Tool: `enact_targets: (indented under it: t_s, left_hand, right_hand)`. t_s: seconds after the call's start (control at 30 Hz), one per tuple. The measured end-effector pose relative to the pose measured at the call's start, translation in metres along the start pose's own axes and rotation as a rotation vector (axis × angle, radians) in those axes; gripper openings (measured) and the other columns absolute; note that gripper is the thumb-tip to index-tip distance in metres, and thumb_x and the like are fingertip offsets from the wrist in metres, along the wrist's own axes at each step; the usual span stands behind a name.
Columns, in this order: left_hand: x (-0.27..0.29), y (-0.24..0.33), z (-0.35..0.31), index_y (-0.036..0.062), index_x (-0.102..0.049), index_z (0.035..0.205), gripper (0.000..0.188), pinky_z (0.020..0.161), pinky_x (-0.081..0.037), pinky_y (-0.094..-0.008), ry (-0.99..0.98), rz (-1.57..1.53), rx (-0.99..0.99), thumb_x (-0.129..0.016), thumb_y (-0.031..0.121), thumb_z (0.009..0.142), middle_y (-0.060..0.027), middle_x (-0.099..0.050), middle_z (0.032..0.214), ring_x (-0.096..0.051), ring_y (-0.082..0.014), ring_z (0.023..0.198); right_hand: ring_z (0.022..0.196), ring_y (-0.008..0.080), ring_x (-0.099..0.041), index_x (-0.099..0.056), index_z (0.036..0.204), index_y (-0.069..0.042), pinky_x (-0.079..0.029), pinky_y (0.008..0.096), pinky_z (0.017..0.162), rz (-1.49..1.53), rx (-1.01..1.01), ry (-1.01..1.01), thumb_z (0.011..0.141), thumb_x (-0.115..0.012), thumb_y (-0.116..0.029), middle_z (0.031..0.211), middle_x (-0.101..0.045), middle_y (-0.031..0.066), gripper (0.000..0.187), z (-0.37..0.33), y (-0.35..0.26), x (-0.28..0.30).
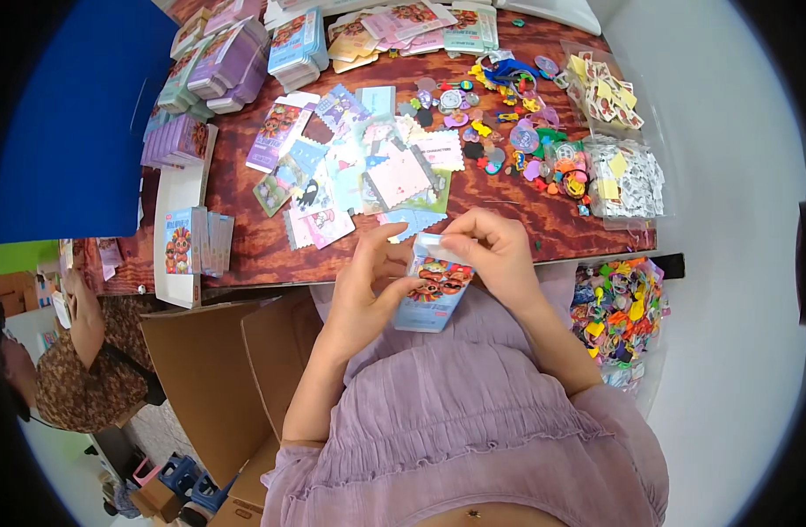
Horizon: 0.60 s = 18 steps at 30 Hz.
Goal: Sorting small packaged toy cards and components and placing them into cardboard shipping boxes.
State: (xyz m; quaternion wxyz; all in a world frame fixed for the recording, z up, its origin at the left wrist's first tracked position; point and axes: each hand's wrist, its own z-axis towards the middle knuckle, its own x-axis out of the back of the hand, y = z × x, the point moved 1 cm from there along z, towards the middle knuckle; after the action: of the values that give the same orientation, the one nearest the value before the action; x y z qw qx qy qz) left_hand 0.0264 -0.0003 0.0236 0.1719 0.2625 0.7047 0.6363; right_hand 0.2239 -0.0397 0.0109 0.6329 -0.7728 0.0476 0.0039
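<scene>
A small light-blue cardboard box [426, 314] with a red and orange character picture is held upright in front of my chest, just off the table's near edge. My left hand [368, 279] grips its left side, the thumb pressed across the front. At the box's top, my right hand [495, 255] pinches the pale top flap [436, 242] between thumb and fingers. What lies inside the box is hidden. Just beyond my hands, a loose pile of printed cards [399, 180] with notched edges spreads over the table.
Small charms [526, 140] scatter right of the cards, beside clear bags of stickers [629, 180]. Stacked boxes [232, 57] fill the far left. A white tray [176, 285] holds more boxes. Open cartons [205, 369] stand below left; a co-worker [87, 351] sits beyond. Colourful trinkets [621, 307] fill a bag at right.
</scene>
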Motion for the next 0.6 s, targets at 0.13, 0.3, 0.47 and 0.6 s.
enact_targets:
  t_s: [0.13, 0.3, 0.47, 0.6]
  left_hand:
    - [0.001, -0.004, -0.003, 0.0060, -0.044, 0.137, 0.062, 0.075, -0.055, -0.0289, 0.050, -0.090, -0.009, -0.067, -0.011, 0.081, -0.0110, -0.064, 0.101, -0.068, -0.0172, 0.088]
    - [0.006, -0.016, -0.008, 0.0077, -0.045, 0.138, 0.063, 0.075, -0.054, -0.0282, 0.111, -0.090, 0.038, -0.067, -0.011, 0.082, -0.0087, -0.062, 0.098, -0.067, -0.0156, 0.089]
    - [0.009, -0.013, -0.007, 0.0087, -0.049, 0.139, 0.063, 0.073, -0.054, -0.0278, 0.122, -0.123, 0.055, -0.067, -0.011, 0.081, -0.0075, -0.060, 0.095, -0.065, -0.0152, 0.086]
    - [0.012, -0.008, -0.003, 0.0092, -0.056, 0.134, 0.059, 0.076, -0.052, -0.0291, -0.001, 0.135, -0.059, -0.066, -0.011, 0.080, -0.0082, -0.056, 0.090, -0.060, -0.0174, 0.083]
  right_hand:
    - [0.072, 0.0062, -0.061, -0.066, 0.090, 0.004, -0.048, 0.0220, 0.064, -0.041, 0.063, -0.037, 0.089, -0.066, -0.002, 0.085, -0.068, 0.0041, 0.006, 0.006, -0.003, 0.003]
    - [0.082, 0.0152, -0.066, -0.070, 0.103, 0.003, -0.052, 0.0262, 0.071, -0.304, 0.322, -0.083, 0.087, -0.066, 0.001, 0.098, -0.071, 0.0102, 0.017, 0.003, -0.001, -0.005]
    - [0.084, 0.0223, -0.067, -0.070, 0.105, 0.002, -0.052, 0.0275, 0.071, -0.545, 0.527, -0.006, 0.084, -0.068, 0.000, 0.101, -0.070, 0.0136, 0.021, -0.008, 0.003, -0.013]
    - [0.080, 0.0203, -0.066, -0.070, 0.101, 0.003, -0.051, 0.0280, 0.069, -0.431, 0.438, -0.063, 0.084, -0.068, 0.000, 0.098, -0.069, 0.0133, 0.017, -0.003, 0.008, -0.005]
